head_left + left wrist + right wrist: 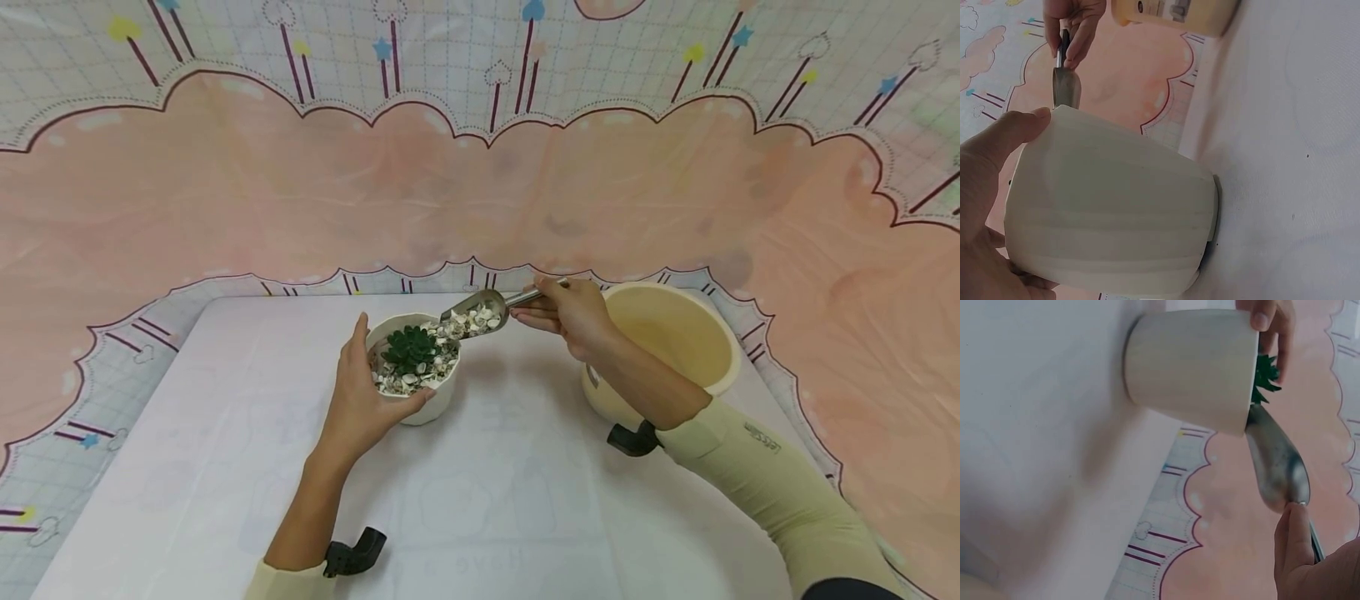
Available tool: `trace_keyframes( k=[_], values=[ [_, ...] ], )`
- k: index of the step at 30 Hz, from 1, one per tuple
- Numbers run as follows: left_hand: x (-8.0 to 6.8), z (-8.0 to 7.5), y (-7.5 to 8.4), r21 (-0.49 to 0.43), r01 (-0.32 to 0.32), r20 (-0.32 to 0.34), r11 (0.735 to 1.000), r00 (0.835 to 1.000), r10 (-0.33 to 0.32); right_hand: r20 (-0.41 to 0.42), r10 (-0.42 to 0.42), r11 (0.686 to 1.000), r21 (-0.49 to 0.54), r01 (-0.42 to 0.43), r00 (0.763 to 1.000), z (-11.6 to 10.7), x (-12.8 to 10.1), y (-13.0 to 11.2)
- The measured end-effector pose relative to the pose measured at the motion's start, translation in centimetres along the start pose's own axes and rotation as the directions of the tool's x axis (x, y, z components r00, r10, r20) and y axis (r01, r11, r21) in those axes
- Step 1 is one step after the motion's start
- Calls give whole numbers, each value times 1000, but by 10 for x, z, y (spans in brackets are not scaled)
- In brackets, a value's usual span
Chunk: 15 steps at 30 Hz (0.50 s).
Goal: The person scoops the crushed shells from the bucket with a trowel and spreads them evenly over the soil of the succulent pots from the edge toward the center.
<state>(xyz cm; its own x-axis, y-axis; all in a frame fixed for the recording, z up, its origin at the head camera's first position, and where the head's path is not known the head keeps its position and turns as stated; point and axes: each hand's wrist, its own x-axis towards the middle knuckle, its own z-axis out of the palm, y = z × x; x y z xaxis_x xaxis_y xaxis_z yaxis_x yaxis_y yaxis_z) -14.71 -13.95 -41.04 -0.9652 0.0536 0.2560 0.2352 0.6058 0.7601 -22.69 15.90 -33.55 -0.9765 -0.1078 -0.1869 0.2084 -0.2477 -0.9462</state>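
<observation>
A white flower pot [433, 403] stands on the white table, holding a green succulent [409, 348] amid pale stone chips [405, 382]. My left hand [365, 392] grips the pot near its rim, thumb at the front and fingers round the left side. My right hand [573, 317] holds a metal scoop [1280, 464] by its handle. Pale chips lie in the scoop, its lip tilted over the pot's right rim and meeting the chips there. The left wrist view shows the pot's outer wall [1116, 194], while its contents are hidden.
Right of the pot, a cream bucket [611, 400] stands under my right forearm; its bottom is partly hidden. White sheeting covers the table [480, 500]. Behind it hangs a pink patterned cloth [450, 192]. Black wrist mounts [356, 552] stick out below both hands.
</observation>
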Motion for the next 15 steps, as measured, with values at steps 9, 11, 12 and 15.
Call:
trace_keyframes(
  k=[9,11,12,15],
  values=[
    [0,1,-1,6,-6,-13,1000,1000,6,26,-20,999,-50,21,999,-3,-9,-3],
    [0,1,-1,8,-8,-15,1000,1000,8,37,-26,998,-52,28,999,-3,-11,-4],
    [0,1,-1,9,-9,-16,1000,1000,9,42,-28,998,-54,30,999,-4,-11,-4],
    [0,1,-1,10,-12,-17,1000,1000,12,51,-31,997,-69,35,998,-5,-12,-4]
  ],
)
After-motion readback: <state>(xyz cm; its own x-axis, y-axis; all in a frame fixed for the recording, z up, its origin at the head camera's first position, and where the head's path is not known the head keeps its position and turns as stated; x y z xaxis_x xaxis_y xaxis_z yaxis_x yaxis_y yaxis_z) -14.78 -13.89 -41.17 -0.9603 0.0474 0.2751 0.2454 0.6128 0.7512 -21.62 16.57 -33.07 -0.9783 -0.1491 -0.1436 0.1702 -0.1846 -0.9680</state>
